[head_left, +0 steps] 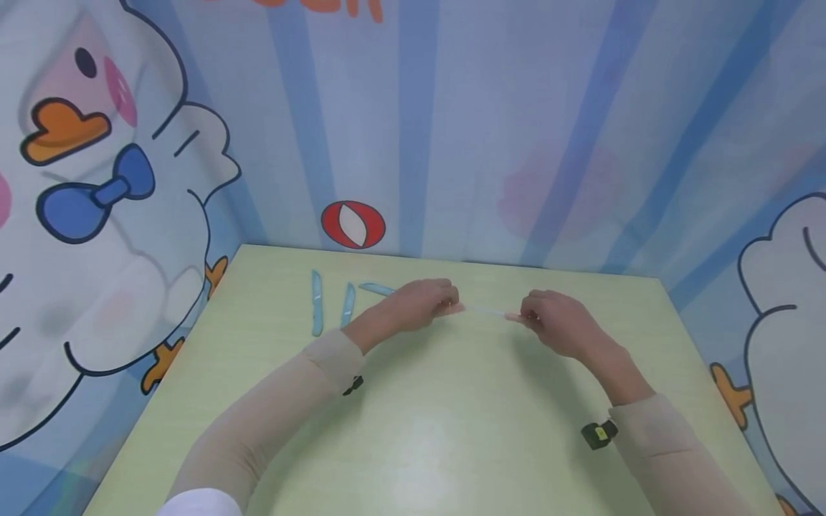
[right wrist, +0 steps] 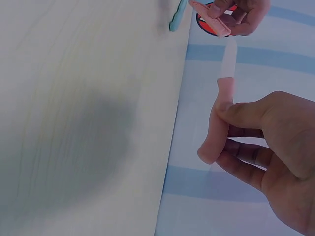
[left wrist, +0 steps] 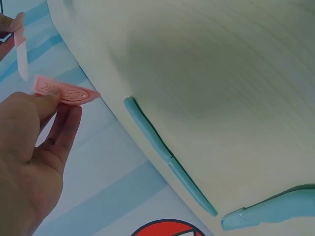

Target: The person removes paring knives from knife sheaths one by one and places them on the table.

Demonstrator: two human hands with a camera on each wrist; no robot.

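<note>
My left hand (head_left: 421, 302) pinches a pink knife sheath (left wrist: 74, 95) between thumb and fingers, raised letters facing the left wrist camera. In my right hand (head_left: 563, 321) is a small paring knife (right wrist: 225, 93) with a pink handle, gripped by that handle. Its pale blade (right wrist: 229, 61) is bare and points toward the sheath, with a short gap between the tip and the sheath. Both hands are held up over the far part of the table.
Left of my left hand, three light-blue sheathed knives, one upright in the head view (head_left: 317, 302), another beside it (head_left: 348, 302) and a third partly behind my hand (head_left: 377, 289), lie on the pale wooden table (head_left: 426, 430). A printed cloth backdrop (head_left: 464, 143) rises behind.
</note>
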